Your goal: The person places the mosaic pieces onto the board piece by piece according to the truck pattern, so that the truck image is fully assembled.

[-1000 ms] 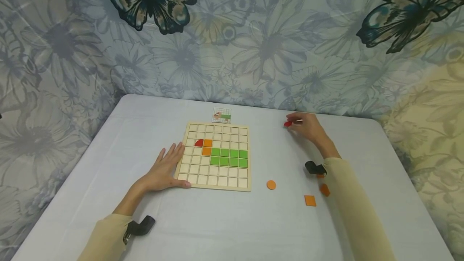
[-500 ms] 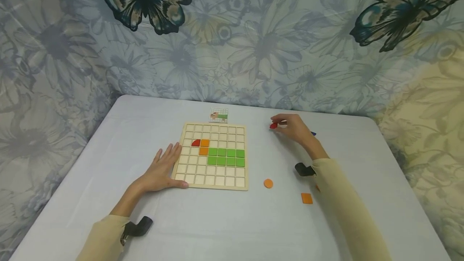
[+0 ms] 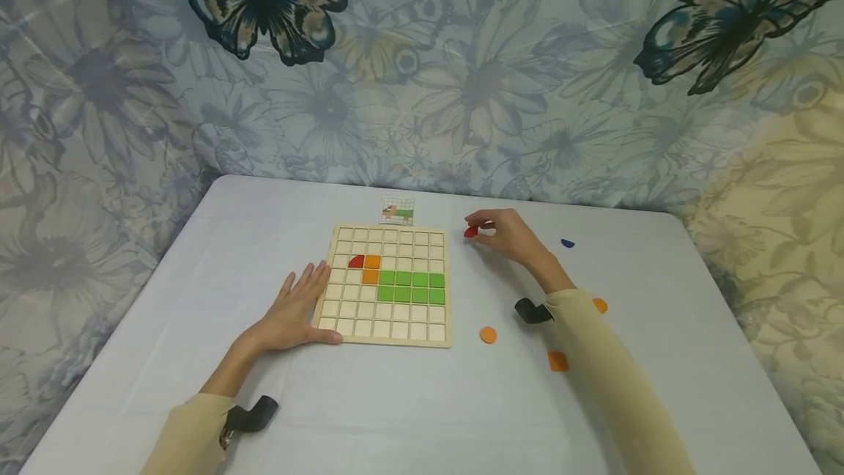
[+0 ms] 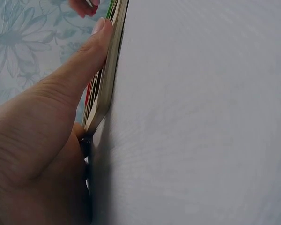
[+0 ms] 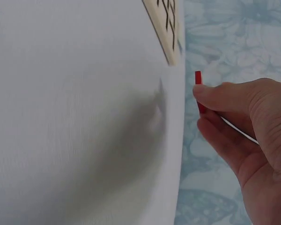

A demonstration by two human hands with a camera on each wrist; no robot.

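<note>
My right hand (image 3: 506, 233) pinches a small red tile (image 3: 471, 232) between thumb and fingers, to the right of the board's far corner. The right wrist view shows this red tile (image 5: 198, 79) edge-on, raised over the white cloth. My left hand (image 3: 293, 314) lies with straight, spread fingers along the left edge of a wooden grid board (image 3: 395, 341), its thumb on the near left corner. On the board sit a red quarter-round tile (image 3: 357, 262), two orange square tiles (image 3: 372, 262) one below the other, and a two-row block of green square tiles (image 3: 404, 286).
A small printed pattern card (image 3: 398, 211) lies just beyond the board. To the right are a dark blue half-round tile (image 3: 568, 243), an orange round tile (image 3: 488, 334), an orange square tile (image 3: 557, 361) and an orange piece (image 3: 599, 305) partly behind the sleeve. A patterned cloth backdrop (image 3: 422, 94) rises behind the table.
My right hand has moved left toward the board with the red tile, uncovering the blue half-round tile. The left hand stays on the board's edge. The head view has shifted slightly.
</note>
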